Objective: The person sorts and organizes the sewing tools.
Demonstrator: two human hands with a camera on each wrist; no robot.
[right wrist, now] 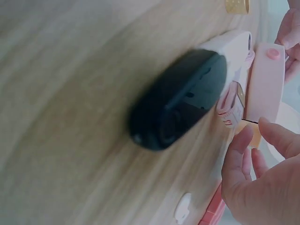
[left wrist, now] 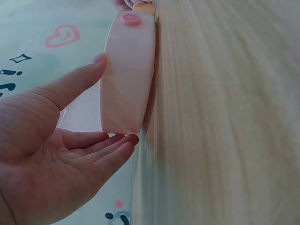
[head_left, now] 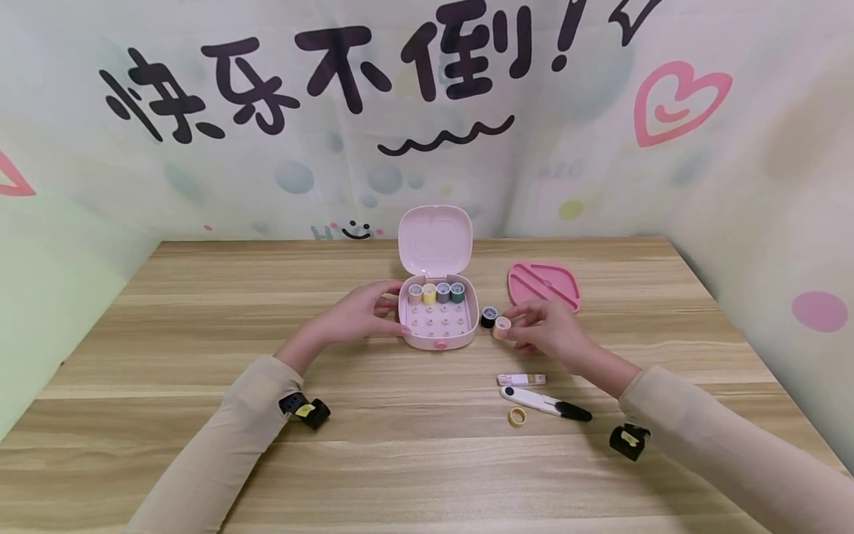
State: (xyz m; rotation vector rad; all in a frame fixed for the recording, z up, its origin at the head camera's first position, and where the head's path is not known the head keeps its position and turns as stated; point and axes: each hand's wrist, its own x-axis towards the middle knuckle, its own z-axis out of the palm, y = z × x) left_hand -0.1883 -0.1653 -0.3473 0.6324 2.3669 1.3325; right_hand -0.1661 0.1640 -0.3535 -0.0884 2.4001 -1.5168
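A pink sewing box (head_left: 422, 341) stands on the table with its lid (head_left: 435, 241) raised. Inside, a back row of thread spools (head_left: 430, 294) sits on pegs, with bare pegs in front. My left hand (head_left: 356, 315) holds the box by its left side; in the left wrist view the thumb lies at its upper edge and the fingers (left wrist: 115, 152) at its corner. To the right of the box, my right hand (head_left: 554, 334) pinches a peach thread spool (head_left: 502, 328) between thumb and fingers. Beside that spool is a black thread spool (head_left: 489, 319), close to the box wall.
Behind the right hand lies a pink divided tray (head_left: 543, 278). Nearer to me are a small tape measure bundle (head_left: 522, 380), white-and-black thread snips (head_left: 543, 402) and a gold ring-shaped thimble (head_left: 517, 417). A printed cloth (head_left: 347, 178) hangs along the table's back edge.
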